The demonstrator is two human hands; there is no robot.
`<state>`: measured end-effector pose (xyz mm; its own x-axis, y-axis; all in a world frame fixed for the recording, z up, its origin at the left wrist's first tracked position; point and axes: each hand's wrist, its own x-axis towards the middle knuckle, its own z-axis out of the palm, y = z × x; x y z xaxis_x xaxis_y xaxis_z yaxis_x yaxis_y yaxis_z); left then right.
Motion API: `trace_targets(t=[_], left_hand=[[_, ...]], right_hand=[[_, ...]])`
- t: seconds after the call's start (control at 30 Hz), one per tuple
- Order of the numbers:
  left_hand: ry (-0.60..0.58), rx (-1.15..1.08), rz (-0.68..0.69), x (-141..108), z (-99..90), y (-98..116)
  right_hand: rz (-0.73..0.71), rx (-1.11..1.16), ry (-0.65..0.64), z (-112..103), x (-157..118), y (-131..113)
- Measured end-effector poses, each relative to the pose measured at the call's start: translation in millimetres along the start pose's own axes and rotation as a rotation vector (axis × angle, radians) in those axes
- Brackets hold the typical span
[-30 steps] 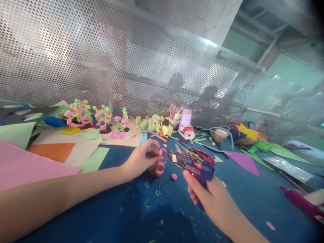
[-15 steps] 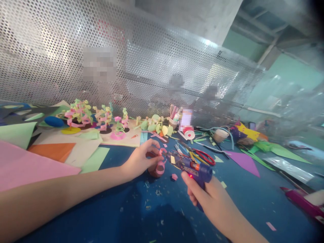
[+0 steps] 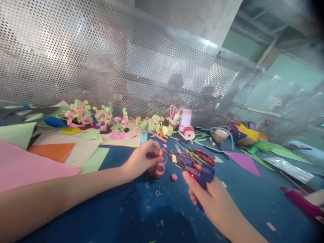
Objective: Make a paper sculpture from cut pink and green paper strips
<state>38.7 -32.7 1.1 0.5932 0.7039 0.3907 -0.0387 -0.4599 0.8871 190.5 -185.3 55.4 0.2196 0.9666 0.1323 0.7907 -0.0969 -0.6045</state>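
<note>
Pink strip (image 3: 160, 168), thin paper curled into loops, stands upright just above the table (image 3: 108, 216) on a rounded, dull reddish base (image 3: 152, 172), in front of the person. The left hand (image 3: 143, 157) comes in from the left with its forearm slanting low across the table, wrist nearly straight, fingers bent and thumb pinched with them on the strip's upper part, hiding some of it. The right hand (image 3: 206, 192) reaches up from the lower right, clamped round the grip of a blue plastic glue gun (image 3: 198, 170), thumb along its side near a glowing red light; the nozzle points left, at the strip's top loop, though whether they touch I cannot tell. Red-handled scissors (image 3: 206, 157) lie behind the gun, which partly covers them. A small pink paper flower (image 3: 174, 177) lies just beside the base, among glue crumbs and scraps. Flat sheets, pink (image 3: 30, 165), orange (image 3: 52, 152) and purple (image 3: 244, 163), spread to either side. Curly paper models (image 3: 102, 118) line the back, before a perforated metal screen (image 3: 152, 44) with blurred people beyond.
</note>
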Motion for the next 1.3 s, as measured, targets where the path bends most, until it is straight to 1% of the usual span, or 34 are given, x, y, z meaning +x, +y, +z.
trace_targets(t=[0.1,0.43,0.8,0.9,1.13,1.3], left_hand=[[0.001,0.004,0.000,0.3,0.1,-0.1],[0.043,0.001,0.039,0.0,0.5,-2.0],[0.050,-0.008,0.053,0.2,1.0,-2.2],[0.049,-0.006,0.048,0.4,1.2,-2.7],[0.048,-0.001,0.057,0.5,1.3,-2.6],[0.038,-0.007,0.054,0.5,1.2,-2.8]], right_hand=[[-0.016,-0.004,0.002,1.1,0.3,0.8],[-0.091,-0.050,0.009,-3.2,-0.4,-9.2],[-0.089,-0.074,0.022,-0.6,0.7,-6.8],[-0.088,-0.062,0.009,-0.6,0.7,-6.1],[-0.074,-0.065,0.065,3.4,0.7,-5.1],[-0.084,-0.056,0.044,2.8,0.1,-4.3]])
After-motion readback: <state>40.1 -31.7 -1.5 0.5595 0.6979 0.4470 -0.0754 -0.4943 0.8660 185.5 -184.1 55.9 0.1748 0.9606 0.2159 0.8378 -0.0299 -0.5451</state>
